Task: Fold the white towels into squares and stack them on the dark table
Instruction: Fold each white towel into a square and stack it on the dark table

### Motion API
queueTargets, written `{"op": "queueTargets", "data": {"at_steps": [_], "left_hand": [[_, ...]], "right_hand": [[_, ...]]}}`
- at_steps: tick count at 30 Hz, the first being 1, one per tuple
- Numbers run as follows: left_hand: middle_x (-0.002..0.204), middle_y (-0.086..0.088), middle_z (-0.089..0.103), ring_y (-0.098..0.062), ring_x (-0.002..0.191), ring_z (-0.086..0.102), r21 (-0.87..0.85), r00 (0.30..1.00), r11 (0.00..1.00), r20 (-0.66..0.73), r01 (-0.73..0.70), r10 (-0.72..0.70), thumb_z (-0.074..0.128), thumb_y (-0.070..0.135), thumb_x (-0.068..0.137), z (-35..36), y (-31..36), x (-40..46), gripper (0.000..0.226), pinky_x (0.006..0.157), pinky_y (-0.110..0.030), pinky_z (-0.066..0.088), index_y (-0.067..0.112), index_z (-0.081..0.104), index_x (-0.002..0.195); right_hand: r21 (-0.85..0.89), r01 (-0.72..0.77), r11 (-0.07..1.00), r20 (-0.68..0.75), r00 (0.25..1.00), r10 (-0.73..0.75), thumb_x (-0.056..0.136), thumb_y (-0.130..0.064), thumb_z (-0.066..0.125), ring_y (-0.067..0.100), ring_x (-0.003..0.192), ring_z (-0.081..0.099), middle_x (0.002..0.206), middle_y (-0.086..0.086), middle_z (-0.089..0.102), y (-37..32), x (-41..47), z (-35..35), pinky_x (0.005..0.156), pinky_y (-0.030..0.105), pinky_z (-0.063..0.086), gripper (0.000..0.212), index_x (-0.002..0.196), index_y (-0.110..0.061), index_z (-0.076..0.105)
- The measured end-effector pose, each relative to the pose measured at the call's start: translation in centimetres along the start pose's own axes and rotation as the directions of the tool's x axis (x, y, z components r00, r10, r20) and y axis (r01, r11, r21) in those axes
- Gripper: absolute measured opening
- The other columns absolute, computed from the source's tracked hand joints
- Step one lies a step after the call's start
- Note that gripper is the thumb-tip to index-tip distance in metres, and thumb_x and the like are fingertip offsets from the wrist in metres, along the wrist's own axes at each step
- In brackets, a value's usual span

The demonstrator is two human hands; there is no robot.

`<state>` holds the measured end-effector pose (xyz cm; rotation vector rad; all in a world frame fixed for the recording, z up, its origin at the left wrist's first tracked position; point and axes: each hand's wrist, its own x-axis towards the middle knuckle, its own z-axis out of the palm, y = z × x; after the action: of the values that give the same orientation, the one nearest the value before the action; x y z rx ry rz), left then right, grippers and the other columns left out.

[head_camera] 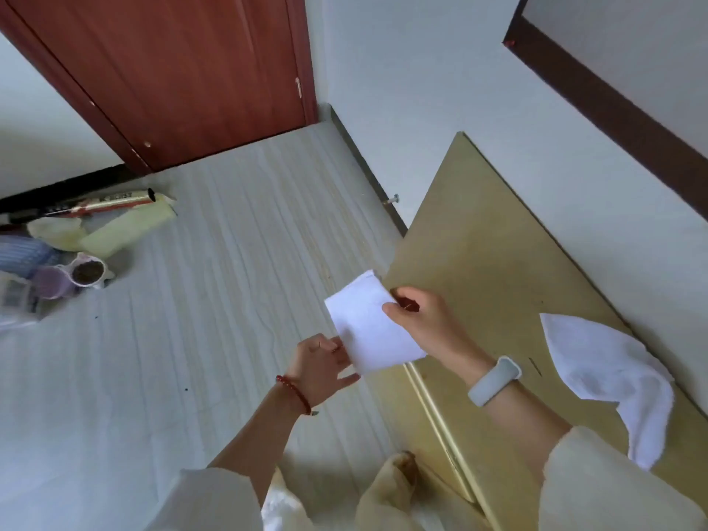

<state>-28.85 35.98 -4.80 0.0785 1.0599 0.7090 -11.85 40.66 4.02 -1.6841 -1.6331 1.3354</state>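
A folded white towel (367,323) hangs in the air beside the near-left edge of the table (494,270), which looks olive-gold here. My left hand (323,364) pinches its lower left edge. My right hand (423,320) pinches its right edge between thumb and fingers. A second white towel (609,373) lies loose and crumpled on the table to the right, draping over the front edge.
A pale striped floor (230,300) fills the left side. Clutter sits at the far left: a gold-and-black tube (111,201), yellow-green rolls (122,231), cups (69,277). A red-brown door (184,78) stands behind. White walls border the table's far side.
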Motion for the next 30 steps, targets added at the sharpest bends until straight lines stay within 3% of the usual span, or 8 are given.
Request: {"op": "queueTargets", "data": {"at_steps": [3,6,9,12,17,22,25,30], "left_hand": [[0.076,-0.005,0.055,-0.022,0.075,0.049,-0.112,0.997,0.991,-0.005,-0.071,0.071,0.047,0.014,0.063,-3.3,1.5,-2.6,0.014,0.075,-0.035,0.039,0.009,0.059,0.068],[0.084,-0.005,0.057,-0.021,0.076,0.051,0.032,0.976,0.983,-0.112,-0.182,0.185,0.055,0.017,0.082,-7.7,3.3,-5.7,0.012,0.072,-0.032,0.043,0.008,0.062,0.088],[0.092,-0.005,0.060,-0.020,0.081,0.053,0.245,0.909,0.919,-0.209,-0.307,0.360,0.055,0.033,0.086,-13.5,5.4,-10.3,0.028,0.073,-0.032,0.044,0.009,0.063,0.099],[0.071,0.001,0.053,-0.012,0.065,0.045,0.554,0.733,0.729,-0.281,-0.403,0.619,0.055,0.049,0.072,-20.7,8.4,-16.0,0.048,0.060,-0.021,0.036,0.003,0.063,0.083],[0.075,0.003,0.058,-0.015,0.064,0.049,0.778,0.376,0.530,-0.404,-0.339,0.834,0.056,0.022,0.090,-32.8,13.8,-24.5,0.015,0.059,-0.023,0.036,0.014,0.067,0.097],[0.098,-0.001,0.064,-0.027,0.081,0.060,0.840,0.092,0.506,-0.498,-0.198,0.862,0.053,0.024,0.092,-44.1,18.4,-32.6,0.022,0.065,-0.027,0.042,0.013,0.064,0.107],[0.101,-0.002,0.065,-0.026,0.085,0.060,0.832,-0.001,0.538,-0.543,-0.133,0.840,0.050,0.028,0.093,-51.0,21.1,-36.5,0.023,0.067,-0.028,0.043,0.016,0.063,0.108],[0.104,-0.004,0.065,-0.026,0.089,0.060,0.806,-0.123,0.590,-0.592,-0.057,0.797,0.047,0.031,0.094,-62.8,28.1,-42.4,0.026,0.069,-0.029,0.043,0.018,0.061,0.113]], "right_hand": [[0.021,-0.051,0.998,-0.009,0.999,0.052,0.084,-0.007,0.058,0.006,0.059,0.046,0.061,-0.010,0.050,-0.9,0.0,3.2,0.058,0.017,0.036,0.025,0.066,-0.024,0.053],[0.037,-0.115,0.993,0.042,0.993,0.113,0.084,-0.009,0.056,0.018,0.073,0.054,0.071,-0.004,0.057,-2.6,-0.5,8.2,0.071,0.036,0.048,0.011,0.088,-0.018,0.060],[0.053,-0.126,0.991,0.101,0.988,0.120,0.086,-0.009,0.054,0.019,0.074,0.056,0.076,-0.002,0.057,-6.8,-1.1,14.9,0.076,0.039,0.052,0.020,0.102,-0.021,0.057],[0.179,-0.179,0.967,0.190,0.971,0.144,0.088,-0.007,0.052,0.019,0.074,0.058,0.083,0.005,0.060,-12.0,-0.9,23.1,0.065,0.030,0.052,0.016,0.095,-0.018,0.060],[0.266,-0.266,0.927,0.408,0.902,0.142,0.088,-0.002,0.048,0.016,0.064,0.058,0.075,0.005,0.060,-21.2,-0.3,37.2,0.063,0.027,0.048,0.018,0.081,-0.007,0.063],[0.179,-0.040,0.983,0.480,0.876,-0.052,0.088,-0.002,0.051,0.019,0.070,0.060,0.081,0.009,0.062,-30.5,0.5,50.9,0.059,0.026,0.053,0.013,0.090,0.003,0.063],[0.052,0.260,0.964,0.429,0.866,-0.256,0.084,-0.006,0.053,0.019,0.064,0.049,0.068,0.010,0.055,-35.6,1.2,59.2,0.060,0.038,0.050,0.013,0.075,0.002,0.056],[-0.079,0.558,0.826,0.390,0.780,-0.489,0.085,-0.006,0.052,0.018,0.058,0.035,0.055,-0.002,0.041,-45.0,2.9,73.9,0.060,0.029,0.028,0.032,0.058,-0.015,0.039]]}}
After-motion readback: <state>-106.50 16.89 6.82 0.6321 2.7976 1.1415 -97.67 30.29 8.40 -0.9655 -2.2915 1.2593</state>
